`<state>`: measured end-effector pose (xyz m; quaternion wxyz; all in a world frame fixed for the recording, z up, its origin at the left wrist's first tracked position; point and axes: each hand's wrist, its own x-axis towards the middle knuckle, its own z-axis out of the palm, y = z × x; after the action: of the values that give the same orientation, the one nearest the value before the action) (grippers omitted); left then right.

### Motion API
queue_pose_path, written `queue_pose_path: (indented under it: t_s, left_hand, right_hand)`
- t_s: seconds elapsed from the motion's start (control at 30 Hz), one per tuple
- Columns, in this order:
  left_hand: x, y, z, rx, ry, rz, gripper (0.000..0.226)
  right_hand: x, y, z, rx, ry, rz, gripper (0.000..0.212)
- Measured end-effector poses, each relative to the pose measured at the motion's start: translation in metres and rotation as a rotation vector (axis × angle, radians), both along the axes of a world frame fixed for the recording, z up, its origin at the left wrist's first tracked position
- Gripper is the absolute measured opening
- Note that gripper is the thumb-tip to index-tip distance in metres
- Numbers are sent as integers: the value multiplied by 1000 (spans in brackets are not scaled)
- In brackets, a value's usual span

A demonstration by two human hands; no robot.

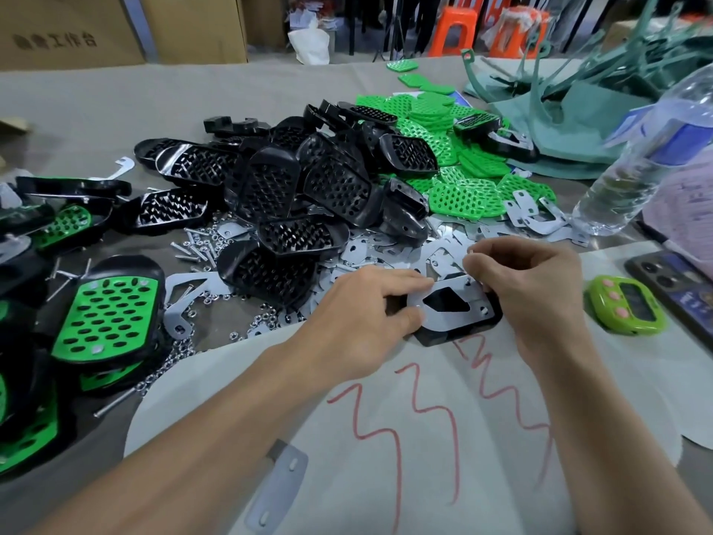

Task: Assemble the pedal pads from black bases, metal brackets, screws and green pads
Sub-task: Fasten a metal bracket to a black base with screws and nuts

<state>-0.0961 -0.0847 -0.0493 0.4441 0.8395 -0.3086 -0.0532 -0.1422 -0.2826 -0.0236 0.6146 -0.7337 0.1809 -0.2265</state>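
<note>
A black base point(455, 335) lies on white paper in front of me with a flat metal bracket point(451, 316) laid on top of it. My left hand point(362, 318) pinches the bracket's left end and presses it onto the base. My right hand point(528, 287) has its fingers closed at the bracket's far right corner; a small screw may be between the fingertips, but it is too small to tell. Behind are a pile of black bases point(293, 187), a heap of green pads point(455, 156), loose brackets point(540, 218) and scattered screws and nuts point(200, 245).
Finished pedals with green pads point(108, 314) are stacked at the left. A water bottle point(648, 156), a green timer point(627, 307) and a phone point(675, 287) stand at the right. A single metal plate point(277, 488) lies on the paper near me. Cardboard boxes point(115, 28) stand behind the table.
</note>
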Motion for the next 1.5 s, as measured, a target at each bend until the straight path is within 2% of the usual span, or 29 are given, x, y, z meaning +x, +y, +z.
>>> queue_pose_path:
  t_s: [0.3, 0.43, 0.7, 0.83, 0.93, 1.17, 1.33, 1.5]
  left_hand:
    - [0, 1, -3, 5, 8, 4, 41]
    - [-1, 1, -1, 9, 24, 0, 45]
    - [2, 0, -2, 33, 19, 15, 45]
    - [3, 0, -3, 22, 21, 10, 37]
    - [2, 0, -4, 21, 34, 16, 42]
    - [1, -1, -4, -39, 102, 17, 51]
    - [0, -1, -3, -16, 97, 11, 50]
    - [1, -1, -3, -21, 101, 2, 46]
  right_hand:
    - [-3, -1, -2, -48, -17, -93, 15]
    - [-7, -6, 0, -104, 5, -29, 19]
    - [-6, -20, 24, -504, 334, 167, 19]
    - [6, -20, 40, -664, 435, 264, 20]
    - [13, -19, 51, -805, 524, 321, 18]
    - [26, -16, 59, -1073, 565, 392, 19]
    - [30, -16, 60, -1187, 555, 474, 18]
    - [34, -18, 59, -1137, 627, 541, 33]
